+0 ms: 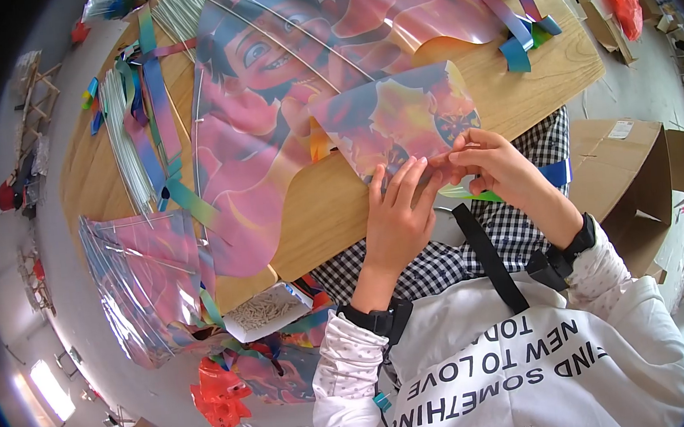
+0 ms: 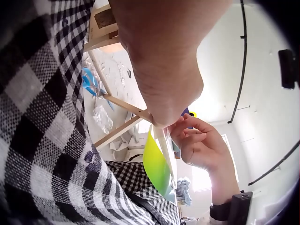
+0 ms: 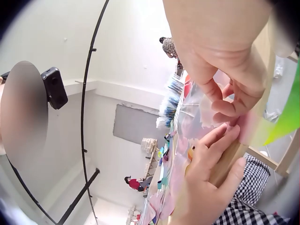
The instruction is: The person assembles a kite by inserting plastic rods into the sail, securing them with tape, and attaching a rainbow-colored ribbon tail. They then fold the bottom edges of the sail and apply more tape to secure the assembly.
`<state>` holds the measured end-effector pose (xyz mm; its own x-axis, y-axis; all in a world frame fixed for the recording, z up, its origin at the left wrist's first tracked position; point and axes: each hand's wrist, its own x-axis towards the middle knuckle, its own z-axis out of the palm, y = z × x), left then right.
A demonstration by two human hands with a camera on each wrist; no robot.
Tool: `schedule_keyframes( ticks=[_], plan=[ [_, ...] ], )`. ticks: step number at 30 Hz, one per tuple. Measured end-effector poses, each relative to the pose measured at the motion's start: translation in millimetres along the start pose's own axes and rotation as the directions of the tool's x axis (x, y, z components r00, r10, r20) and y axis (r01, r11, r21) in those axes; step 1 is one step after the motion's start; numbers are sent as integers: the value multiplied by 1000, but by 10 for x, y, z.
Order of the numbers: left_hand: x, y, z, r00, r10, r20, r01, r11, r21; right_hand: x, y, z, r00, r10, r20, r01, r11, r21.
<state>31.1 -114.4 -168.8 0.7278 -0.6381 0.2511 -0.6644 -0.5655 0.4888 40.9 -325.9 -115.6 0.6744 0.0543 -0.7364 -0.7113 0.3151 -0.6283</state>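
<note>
A small printed film piece (image 1: 398,115) lies over the table's near edge, on top of a large printed film sheet (image 1: 255,148) with a cartoon face and thin white rods. My left hand (image 1: 399,216) rests its extended fingers on the piece's near edge; in the right wrist view the same hand (image 3: 206,173) has its thumb held apart. Beside it, fingers touching or nearly so, my right hand (image 1: 501,167) pinches the film edge with curled fingers, seen also in the right wrist view (image 3: 225,70). The left hand (image 2: 164,61) hides the pinch point in the left wrist view.
White rods (image 1: 120,135) and coloured ribbons (image 1: 156,91) lie at the table's left. A box of small pieces (image 1: 268,311) sits at the near left edge. Cardboard boxes (image 1: 614,165) stand at right. A checked cloth (image 1: 412,268) covers the lap, with a green strip (image 2: 155,164) nearby.
</note>
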Motion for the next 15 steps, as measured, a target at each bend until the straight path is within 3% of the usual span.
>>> schedule_keyframes(
  ticks=[15],
  plan=[
    [110, 75, -48, 999, -27, 27, 26, 999, 37, 27, -187, -121, 974, 201, 108, -221, 945, 241]
  ],
)
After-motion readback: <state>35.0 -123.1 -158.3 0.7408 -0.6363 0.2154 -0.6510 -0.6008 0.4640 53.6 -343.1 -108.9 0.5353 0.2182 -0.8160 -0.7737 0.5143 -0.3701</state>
